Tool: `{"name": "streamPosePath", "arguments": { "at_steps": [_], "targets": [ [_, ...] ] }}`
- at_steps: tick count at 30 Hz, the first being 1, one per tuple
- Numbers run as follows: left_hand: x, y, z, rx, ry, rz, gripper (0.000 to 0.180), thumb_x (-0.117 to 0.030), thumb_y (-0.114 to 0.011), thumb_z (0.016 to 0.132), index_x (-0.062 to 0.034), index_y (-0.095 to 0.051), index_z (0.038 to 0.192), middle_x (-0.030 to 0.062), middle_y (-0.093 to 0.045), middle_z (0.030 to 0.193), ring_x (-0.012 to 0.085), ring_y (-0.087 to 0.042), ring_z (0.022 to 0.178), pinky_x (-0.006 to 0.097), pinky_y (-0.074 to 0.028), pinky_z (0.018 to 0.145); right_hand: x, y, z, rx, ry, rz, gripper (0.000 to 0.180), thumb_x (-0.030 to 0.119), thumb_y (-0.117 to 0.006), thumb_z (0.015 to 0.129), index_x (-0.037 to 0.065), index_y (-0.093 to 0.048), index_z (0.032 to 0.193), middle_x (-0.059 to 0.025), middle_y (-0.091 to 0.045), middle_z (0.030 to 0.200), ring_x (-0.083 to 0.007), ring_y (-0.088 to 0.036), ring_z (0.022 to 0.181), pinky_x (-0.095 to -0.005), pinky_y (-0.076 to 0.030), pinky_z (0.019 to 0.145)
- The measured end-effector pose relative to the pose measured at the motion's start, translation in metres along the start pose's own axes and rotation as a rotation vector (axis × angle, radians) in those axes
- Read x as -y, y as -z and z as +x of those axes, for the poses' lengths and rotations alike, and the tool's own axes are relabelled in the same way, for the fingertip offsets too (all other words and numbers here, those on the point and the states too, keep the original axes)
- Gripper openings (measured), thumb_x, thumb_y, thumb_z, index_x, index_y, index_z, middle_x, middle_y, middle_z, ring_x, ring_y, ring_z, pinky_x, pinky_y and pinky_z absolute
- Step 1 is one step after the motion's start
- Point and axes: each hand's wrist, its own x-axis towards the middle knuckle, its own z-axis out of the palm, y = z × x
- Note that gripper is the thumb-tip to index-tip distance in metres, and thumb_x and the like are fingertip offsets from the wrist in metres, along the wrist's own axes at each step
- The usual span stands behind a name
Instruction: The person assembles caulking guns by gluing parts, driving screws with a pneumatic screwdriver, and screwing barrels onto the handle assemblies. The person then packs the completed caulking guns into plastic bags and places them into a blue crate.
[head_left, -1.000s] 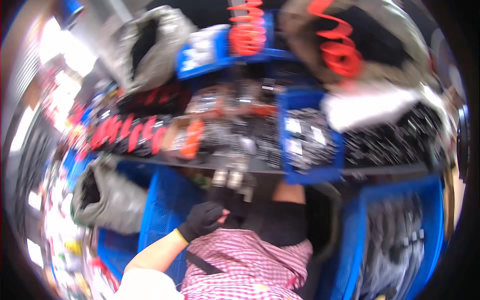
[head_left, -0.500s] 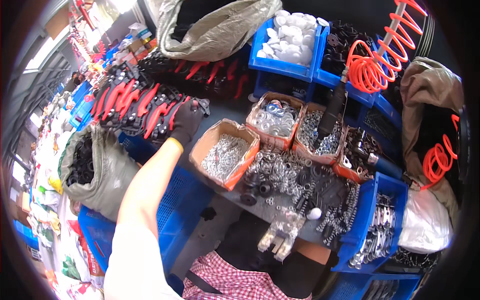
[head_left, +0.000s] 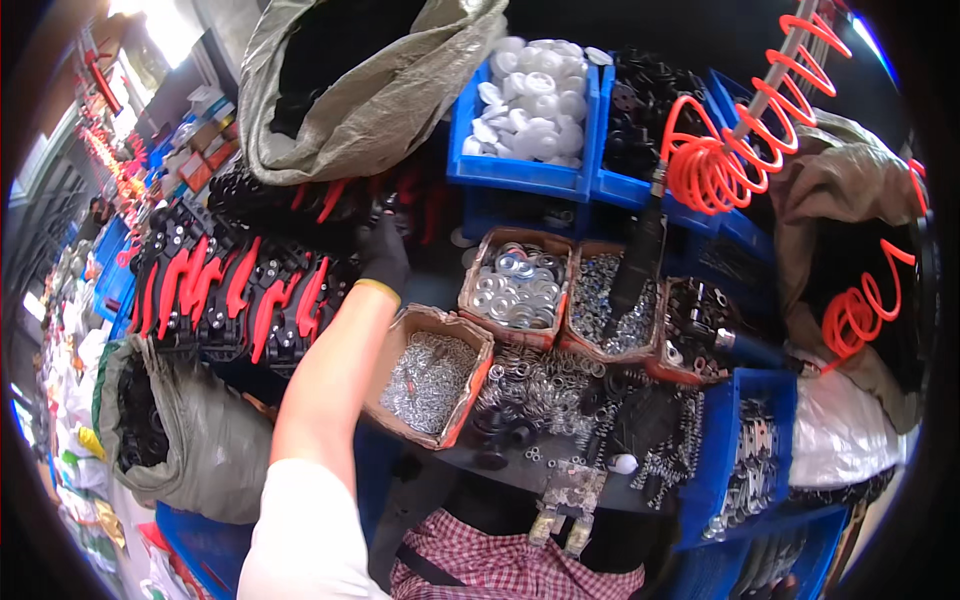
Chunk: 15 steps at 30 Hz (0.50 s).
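1 gloved left hand (head_left: 383, 252) grips a red-handled tool (head_left: 385, 205), with cardboard boxes of washers (head_left: 515, 288) beside it.

Small stacked cardboard packages (head_left: 205, 160), brown, red and blue, boxy, at ten o'clock beside the grey sack. Blurred colourful packets (head_left: 85, 470) heaped at eight o'clock. No signs or screens.

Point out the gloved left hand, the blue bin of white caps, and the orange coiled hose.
gloved left hand (head_left: 383, 252), head view, back of the glove
blue bin of white caps (head_left: 515, 176), head view, front wall
orange coiled hose (head_left: 722, 160), head view, middle coils
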Motion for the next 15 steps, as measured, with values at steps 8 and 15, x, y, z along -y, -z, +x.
{"name": "streamPosePath", "arguments": {
  "at_steps": [8, 15],
  "targets": [
    [-0.213, 0.075, -0.209, 0.622, -0.388, 0.102, 0.031, -0.011, -0.05, 0.099, 0.0032, -0.056, 0.125, 0.0122, -0.064, 0.117, 0.021, -0.059, 0.114, 0.031, -0.05, 0.094, 0.326, 0.016, 0.093, 0.195, 0.409, 0.915, 0.013, 0.02, -0.062, 0.084, 0.008, -0.056, 0.086, -0.0154, -0.062, 0.097, -0.034, -0.061, 0.088, -0.0472, -0.05, 0.082],
    [-0.219, 0.175, -0.309, 0.643, 0.162, -0.067, 0.075, -0.055, -0.084, 0.068, -0.0002, -0.053, 0.108, 0.0114, -0.065, 0.1, 0.0173, -0.065, 0.089, 0.033, -0.054, 0.082, 0.421, -0.028, 0.065, 1.097, 0.56, 1.16, 0.046, 0.028, -0.069, 0.088, 0.001, -0.052, 0.12, -0.0215, -0.06, 0.095, -0.0391, -0.063, 0.079, -0.0419, -0.051, 0.07]
  ]
}}
